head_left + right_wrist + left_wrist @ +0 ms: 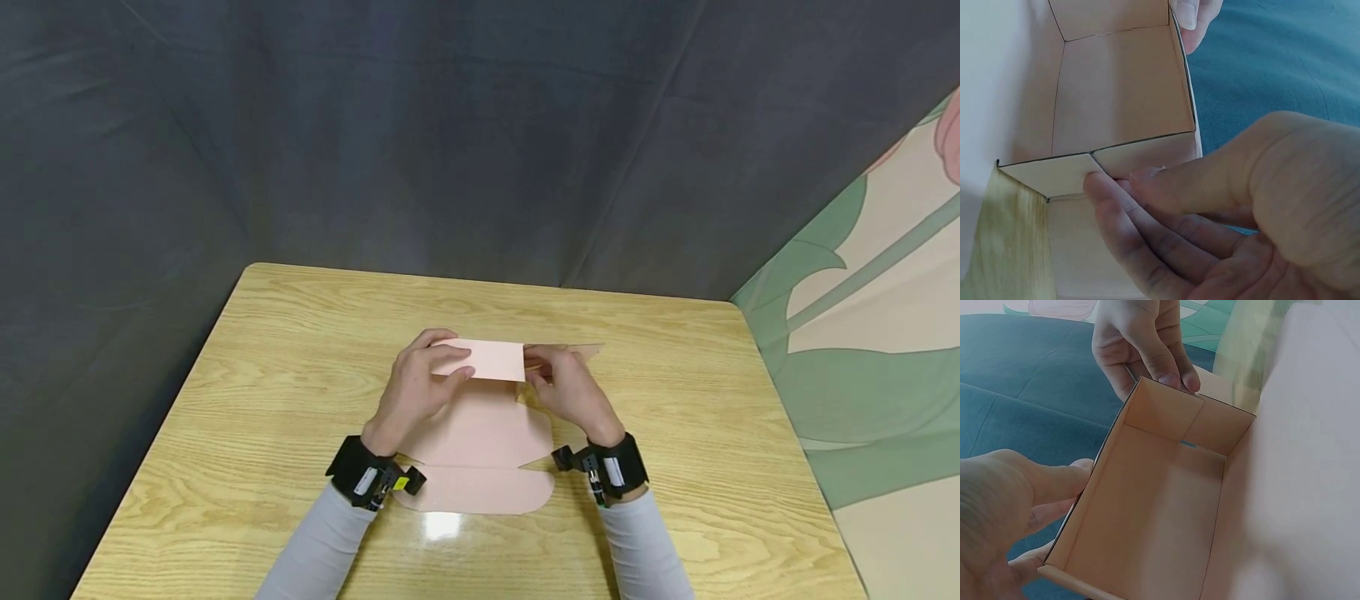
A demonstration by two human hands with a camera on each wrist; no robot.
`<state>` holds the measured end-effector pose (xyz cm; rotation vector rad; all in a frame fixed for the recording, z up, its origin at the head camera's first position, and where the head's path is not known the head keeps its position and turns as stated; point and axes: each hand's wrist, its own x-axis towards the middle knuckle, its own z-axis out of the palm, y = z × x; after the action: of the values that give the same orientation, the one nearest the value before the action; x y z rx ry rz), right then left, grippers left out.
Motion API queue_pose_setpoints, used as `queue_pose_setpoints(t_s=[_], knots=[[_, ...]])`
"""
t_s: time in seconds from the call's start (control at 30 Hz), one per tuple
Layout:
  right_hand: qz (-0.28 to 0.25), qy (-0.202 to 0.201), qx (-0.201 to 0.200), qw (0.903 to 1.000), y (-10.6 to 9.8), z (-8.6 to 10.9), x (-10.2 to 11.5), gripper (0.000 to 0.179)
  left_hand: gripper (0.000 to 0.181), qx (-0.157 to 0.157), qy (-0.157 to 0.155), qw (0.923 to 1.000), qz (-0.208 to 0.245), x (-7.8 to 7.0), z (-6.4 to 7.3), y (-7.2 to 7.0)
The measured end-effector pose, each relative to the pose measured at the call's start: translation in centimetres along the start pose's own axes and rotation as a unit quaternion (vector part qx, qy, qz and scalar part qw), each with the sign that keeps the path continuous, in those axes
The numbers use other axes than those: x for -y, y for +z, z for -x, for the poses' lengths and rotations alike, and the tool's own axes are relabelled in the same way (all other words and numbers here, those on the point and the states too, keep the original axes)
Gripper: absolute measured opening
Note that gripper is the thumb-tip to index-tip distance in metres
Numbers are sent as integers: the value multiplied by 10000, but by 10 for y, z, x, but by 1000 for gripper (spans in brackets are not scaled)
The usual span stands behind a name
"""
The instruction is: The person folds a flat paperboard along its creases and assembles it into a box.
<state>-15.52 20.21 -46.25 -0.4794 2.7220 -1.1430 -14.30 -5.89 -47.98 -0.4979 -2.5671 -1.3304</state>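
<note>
A pink cardboard box (497,360), partly folded up, stands tilted over the table with its inside facing me. My left hand (420,382) grips its left part, thumb on the near side and fingers round the outer wall. At the right end, my right hand (573,390) pinches the end wall, where two end flaps (1054,175) meet at a seam. In the right wrist view, the thumb and fingertips lie right at that seam. The long lid panel (480,433) with its rounded tuck flap (476,490) spreads flat towards me.
A wood-grain table (262,358) lies under the box. Behind it hangs a dark curtain (450,150), and a flower-patterned cloth (885,392) hangs on the right. Another pointed cardboard flap (588,348) juts out beyond the right hand.
</note>
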Motion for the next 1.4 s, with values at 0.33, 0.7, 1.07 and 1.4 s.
queue_pose_setpoints(t_s=[0.33,0.7,1.07,1.4], knots=[[-27,55,67,10000,0,0,0,45,30,236,-366,9988,224,-1,-2,-3],[29,82,-17,10000,4,-3,0,44,30,191,-314,9992,176,0,-2,-3],[160,-71,-254,9995,2,0,3,41,30,229,-316,9991,153,1,-2,-4],[144,279,-204,9993,0,3,7,59,30,232,-305,9991,162,0,-2,-4]])
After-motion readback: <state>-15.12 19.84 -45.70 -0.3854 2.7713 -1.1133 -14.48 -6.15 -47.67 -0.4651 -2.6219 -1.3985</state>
